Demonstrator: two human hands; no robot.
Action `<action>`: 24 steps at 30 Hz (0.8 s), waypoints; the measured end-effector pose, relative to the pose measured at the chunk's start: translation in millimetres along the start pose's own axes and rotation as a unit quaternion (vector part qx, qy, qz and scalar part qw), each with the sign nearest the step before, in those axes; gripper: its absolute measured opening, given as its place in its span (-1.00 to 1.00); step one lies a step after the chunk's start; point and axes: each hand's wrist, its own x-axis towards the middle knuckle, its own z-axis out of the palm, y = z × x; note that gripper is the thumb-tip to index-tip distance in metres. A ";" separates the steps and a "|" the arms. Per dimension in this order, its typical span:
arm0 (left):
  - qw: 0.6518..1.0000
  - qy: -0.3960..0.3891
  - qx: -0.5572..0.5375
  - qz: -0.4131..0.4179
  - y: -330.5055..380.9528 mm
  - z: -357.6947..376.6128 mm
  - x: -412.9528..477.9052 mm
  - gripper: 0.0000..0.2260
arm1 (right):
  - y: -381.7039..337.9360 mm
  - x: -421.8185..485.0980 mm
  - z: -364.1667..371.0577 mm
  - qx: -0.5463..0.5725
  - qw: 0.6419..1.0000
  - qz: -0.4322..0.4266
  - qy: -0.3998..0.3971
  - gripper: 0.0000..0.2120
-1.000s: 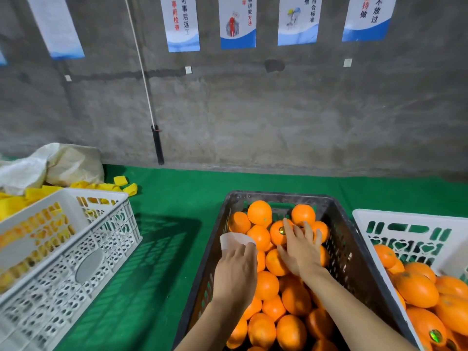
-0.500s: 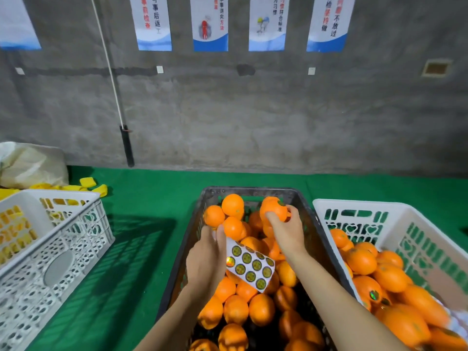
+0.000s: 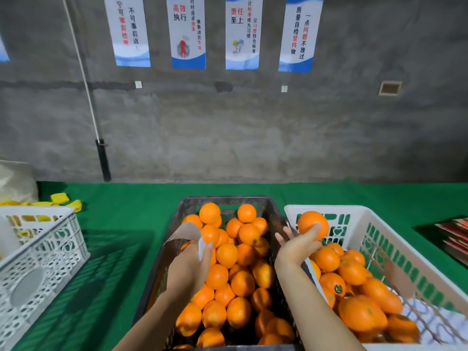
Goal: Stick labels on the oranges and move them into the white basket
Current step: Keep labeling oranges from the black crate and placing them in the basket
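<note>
The right hand (image 3: 297, 245) cups an orange (image 3: 312, 225) over the white basket (image 3: 379, 224), ready to drop; the left hand (image 3: 188, 271) pinches the label sheet (image 3: 183, 233).

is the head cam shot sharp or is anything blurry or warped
Head view: the oranges in the white basket smear with motion blur at lower right; the orange held by the right hand stays fairly sharp; wide-angle distortion tilts the wall posters.
</note>
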 end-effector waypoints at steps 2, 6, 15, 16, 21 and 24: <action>1.000 0.011 -0.004 -0.006 -0.7 0.8 -0.4 -0.57 | -0.9 0.6 0.3 0.024 1.000 0.006 0.007 -0.30; 0.999 0.031 0.003 -0.007 0.8 1.3 0.1 -0.60 | 1.4 -2.3 1.4 -0.005 1.000 -0.018 0.002 -0.35; 0.822 -0.107 -0.497 -0.256 -2.3 0.2 25.3 -0.92 | 30.1 -17.0 -9.9 -0.439 0.822 -0.256 -0.258 -0.65; 0.801 -0.125 -0.520 -0.271 -3.4 0.7 27.1 -0.86 | 33.5 -22.5 -11.2 -0.477 0.767 -0.306 -0.300 -0.69; 0.755 -0.146 -0.563 -0.303 -3.6 0.9 28.2 -0.69 | 45.0 -43.3 -16.6 -0.520 0.577 -0.447 -0.443 -0.70; 0.751 -0.140 -0.574 -0.295 -3.7 2.0 28.3 -0.61 | 49.7 -48.4 -20.1 -0.506 0.510 -0.524 -0.458 -0.68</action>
